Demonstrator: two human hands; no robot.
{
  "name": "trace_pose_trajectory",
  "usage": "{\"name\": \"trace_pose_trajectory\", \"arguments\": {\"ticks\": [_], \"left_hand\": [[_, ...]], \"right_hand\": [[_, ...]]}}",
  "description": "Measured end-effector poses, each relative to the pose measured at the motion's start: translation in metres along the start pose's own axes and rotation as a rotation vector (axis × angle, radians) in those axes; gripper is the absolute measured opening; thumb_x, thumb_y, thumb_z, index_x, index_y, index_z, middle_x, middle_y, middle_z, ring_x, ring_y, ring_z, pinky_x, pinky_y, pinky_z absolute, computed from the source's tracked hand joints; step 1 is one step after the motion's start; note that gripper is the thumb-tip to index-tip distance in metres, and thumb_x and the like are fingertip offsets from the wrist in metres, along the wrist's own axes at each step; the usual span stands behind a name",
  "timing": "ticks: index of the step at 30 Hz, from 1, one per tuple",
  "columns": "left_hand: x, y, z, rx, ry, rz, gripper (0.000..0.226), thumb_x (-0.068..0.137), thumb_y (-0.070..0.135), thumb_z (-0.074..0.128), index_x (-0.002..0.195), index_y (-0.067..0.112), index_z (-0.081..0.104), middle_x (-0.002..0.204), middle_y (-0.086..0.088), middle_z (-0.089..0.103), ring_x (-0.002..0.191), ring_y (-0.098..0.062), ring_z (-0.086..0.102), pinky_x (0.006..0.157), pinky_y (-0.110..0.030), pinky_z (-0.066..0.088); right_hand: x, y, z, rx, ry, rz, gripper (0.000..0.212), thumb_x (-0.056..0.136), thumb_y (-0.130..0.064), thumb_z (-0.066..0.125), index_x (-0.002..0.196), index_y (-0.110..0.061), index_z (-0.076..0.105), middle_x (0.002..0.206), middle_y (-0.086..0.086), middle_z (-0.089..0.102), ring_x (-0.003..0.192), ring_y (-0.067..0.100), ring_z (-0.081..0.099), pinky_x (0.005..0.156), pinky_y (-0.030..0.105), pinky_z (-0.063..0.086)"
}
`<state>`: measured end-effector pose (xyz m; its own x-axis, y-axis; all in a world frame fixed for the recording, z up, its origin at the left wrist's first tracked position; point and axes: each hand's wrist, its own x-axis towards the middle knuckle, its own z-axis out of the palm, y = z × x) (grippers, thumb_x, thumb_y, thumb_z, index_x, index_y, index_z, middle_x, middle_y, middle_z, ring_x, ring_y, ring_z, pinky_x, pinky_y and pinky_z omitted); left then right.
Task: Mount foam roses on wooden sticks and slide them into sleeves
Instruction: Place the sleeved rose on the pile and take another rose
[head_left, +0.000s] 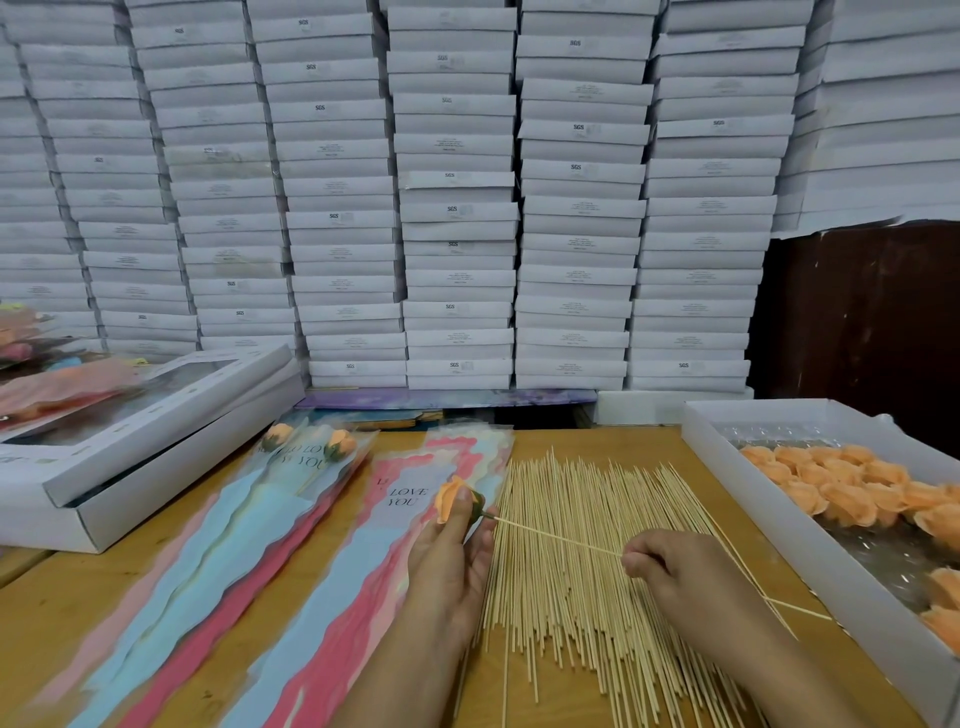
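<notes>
My left hand (452, 545) pinches an orange foam rose (451, 496) by its green base, above a "LOVE YOU" sleeve (400, 499). A thin wooden stick (561, 538) is held in my right hand (675, 569), its tip meeting the rose's base. Under both hands lies a spread pile of wooden sticks (582, 597). Left of it are pink and blue sleeves; two filled sleeves with roses (306, 441) lie further left.
A white tray of several orange foam roses (852, 483) stands at the right on the wooden table (649, 441). Flat white boxes (140, 431) sit at the left. A wall of stacked white boxes (457, 208) fills the back.
</notes>
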<state>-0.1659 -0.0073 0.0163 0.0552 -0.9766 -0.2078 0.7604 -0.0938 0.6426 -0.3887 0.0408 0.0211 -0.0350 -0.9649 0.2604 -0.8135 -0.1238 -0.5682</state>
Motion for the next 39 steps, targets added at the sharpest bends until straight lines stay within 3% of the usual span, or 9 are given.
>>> {"name": "trace_pose_trajectory", "arguments": {"ticks": [4,9,12,17,22,26,34,39], "left_hand": [[0.0005,-0.0014,0.0001,0.013,0.000,0.008,0.021,0.089,0.018,0.071,0.101,0.002,0.067,0.088,-0.018,0.072,0.061,-0.015,0.068,0.051,-0.020,0.059],[0.0012,-0.0015,0.0003,-0.013,0.015,0.011,0.026,0.090,0.017,0.071,0.108,0.000,0.065,0.099,-0.023,0.071,0.063,-0.016,0.069,0.050,-0.021,0.058],[0.0013,-0.0012,0.0000,-0.028,0.016,0.007,0.030,0.090,0.017,0.071,0.113,-0.001,0.064,0.099,-0.024,0.070,0.062,-0.016,0.069,0.049,-0.021,0.058],[0.0019,-0.0014,-0.0004,-0.024,0.019,0.014,0.032,0.089,0.017,0.071,0.115,0.000,0.064,0.106,-0.023,0.069,0.064,-0.015,0.070,0.049,-0.020,0.058],[0.0011,-0.0007,-0.0012,-0.011,0.014,0.005,0.028,0.089,0.018,0.071,0.110,0.000,0.065,0.091,-0.020,0.072,0.059,-0.015,0.068,0.048,-0.020,0.057],[-0.0002,-0.0006,0.0001,-0.014,0.019,0.006,0.028,0.090,0.017,0.070,0.112,0.000,0.065,0.097,-0.022,0.070,0.063,-0.016,0.068,0.050,-0.019,0.058],[-0.0016,0.0007,0.0014,-0.017,0.026,-0.014,0.032,0.090,0.018,0.071,0.114,0.000,0.064,0.088,-0.019,0.072,0.060,-0.016,0.068,0.049,-0.020,0.058],[-0.0011,-0.0001,0.0009,-0.014,0.034,-0.013,0.039,0.089,0.020,0.072,0.121,-0.001,0.063,0.092,-0.019,0.071,0.060,-0.015,0.068,0.049,-0.020,0.058]], "right_hand": [[0.0008,0.0002,0.0003,-0.023,-0.018,0.018,0.023,0.099,-0.028,0.057,0.077,-0.031,0.066,0.075,-0.005,0.070,0.071,0.012,0.065,0.072,0.038,0.056],[0.0006,-0.0045,-0.0010,0.050,0.021,0.032,0.018,0.089,-0.026,0.073,0.081,-0.037,0.061,0.083,-0.018,0.063,0.079,-0.003,0.057,0.068,0.014,0.043],[0.0010,-0.0039,-0.0007,0.051,0.050,0.062,0.026,0.085,-0.021,0.077,0.073,-0.037,0.060,0.079,-0.018,0.062,0.076,-0.004,0.056,0.062,0.010,0.036],[0.0012,-0.0043,-0.0020,0.086,0.099,0.060,0.028,0.084,-0.019,0.078,0.065,-0.033,0.064,0.069,-0.008,0.066,0.067,0.008,0.061,0.058,0.019,0.043],[-0.0010,-0.0044,-0.0026,0.086,0.072,0.043,0.026,0.087,-0.018,0.075,0.068,-0.032,0.065,0.071,-0.005,0.068,0.069,0.013,0.063,0.067,0.033,0.053],[-0.0020,-0.0036,-0.0030,0.070,0.070,0.026,0.024,0.089,-0.020,0.073,0.070,-0.033,0.065,0.072,-0.007,0.068,0.070,0.010,0.062,0.069,0.034,0.053],[-0.0017,-0.0042,-0.0034,0.039,0.052,0.004,0.018,0.093,-0.022,0.068,0.077,-0.033,0.067,0.076,-0.009,0.069,0.074,0.007,0.063,0.074,0.036,0.054],[0.0014,-0.0007,-0.0004,-0.034,0.022,-0.016,0.019,0.098,-0.028,0.059,0.082,-0.032,0.067,0.070,-0.008,0.066,0.064,0.006,0.059,0.065,0.029,0.050]]}}
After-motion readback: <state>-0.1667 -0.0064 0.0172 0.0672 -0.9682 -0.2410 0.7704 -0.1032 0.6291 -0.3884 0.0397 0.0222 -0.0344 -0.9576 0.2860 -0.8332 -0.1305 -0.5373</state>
